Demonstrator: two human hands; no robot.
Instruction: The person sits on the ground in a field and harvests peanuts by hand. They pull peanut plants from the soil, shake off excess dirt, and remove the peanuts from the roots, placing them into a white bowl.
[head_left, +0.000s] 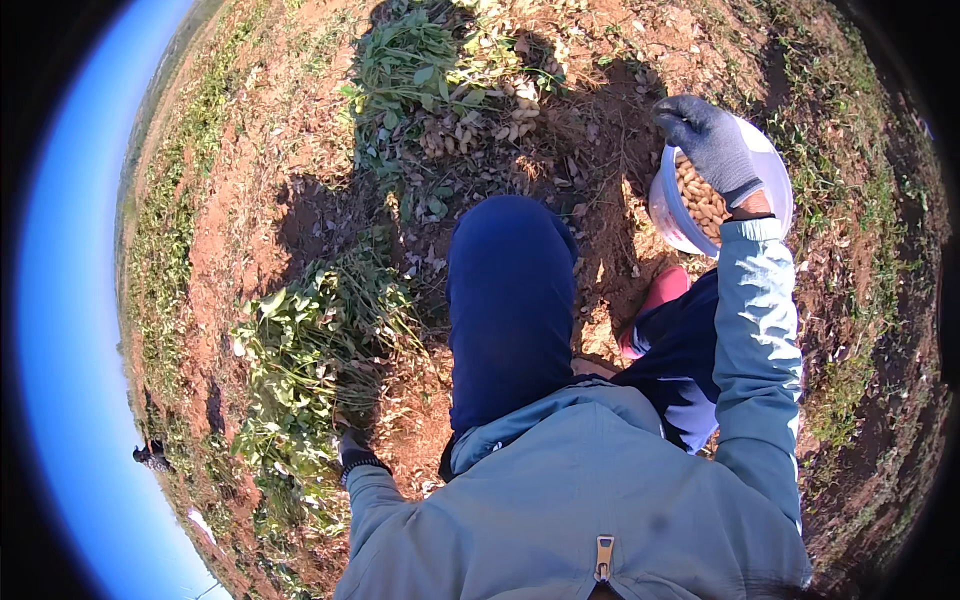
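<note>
My right hand (703, 141), in a grey work glove, is over the far left rim of a white plastic bucket (766, 161). Its fingers are curled together past the rim, and I cannot tell whether anything is between them. Peanuts in their shells (699, 196) lie inside the bucket, partly covered by the hand and wrist. Low on the left, my gloved left hand (354, 450) is at the edge of a heap of pulled peanut plants (315, 360); its fingers are hidden among leaves and shadow.
Ahead of my knee lies another bunch of peanut plants (409, 64), with pods on its roots (457, 135). My pink shoe (664, 289) is close by the bucket. Reddish soil (232, 195) is strewn with dry leaves. Far left, a person (152, 455) appears small.
</note>
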